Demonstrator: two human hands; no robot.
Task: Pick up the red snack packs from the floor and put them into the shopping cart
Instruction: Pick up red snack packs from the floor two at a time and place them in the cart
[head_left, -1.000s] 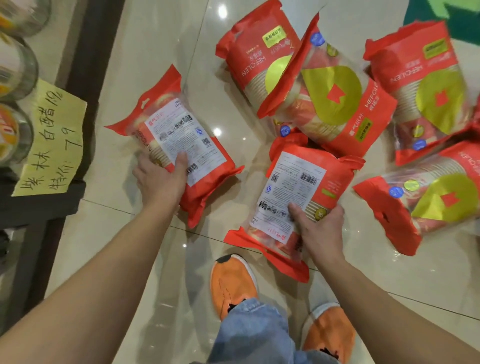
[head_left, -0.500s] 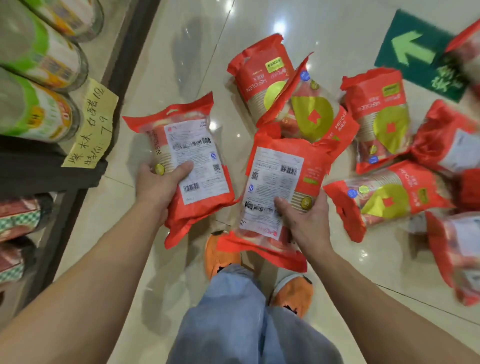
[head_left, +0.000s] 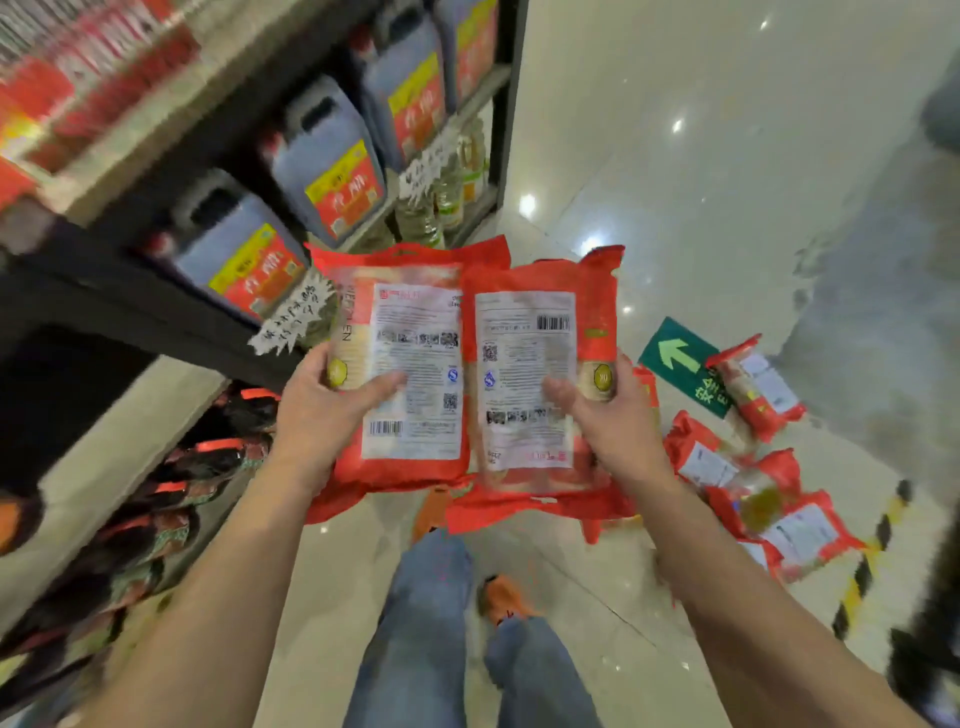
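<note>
— What do we see at the far left?
— A dark shelf (head_left: 156, 291) with big jugs (head_left: 332, 171) bearing red and yellow labels. A handwritten price tag (head_left: 296, 317) hangs at its edge, and dark packets (head_left: 171, 499) sit on the level beneath. All of it is blurred, so we cannot read anything.

— And the hands?
— The left hand (head_left: 322, 410) grips one red snack pack (head_left: 415, 374) by its left edge. We see the thumb lying across the white label and the fingers wrapped behind. Just beside it, the right hand (head_left: 613, 421) holds a second red pack (head_left: 530, 374) the same way by its right edge, thumb on the label.

— How do the two packs sit?
— Upright, label sides towards us, side by side with their inner edges touching. The right one seems to lap slightly over the left. Both are up off the floor (head_left: 675, 156), in front of the shelf's end.

— And below them?
— We see blue jeans (head_left: 421, 623) and one orange shoe (head_left: 506, 597) on the pale glossy tiles.

— What is to the right?
— More red packs (head_left: 800, 530) lie on the floor in a loose heap, some overlapping, near a green arrow sticker (head_left: 680, 364). One pack lies at the sticker's right corner. A yellow-and-black striped line (head_left: 872, 561) runs past the heap at the far right.
</note>
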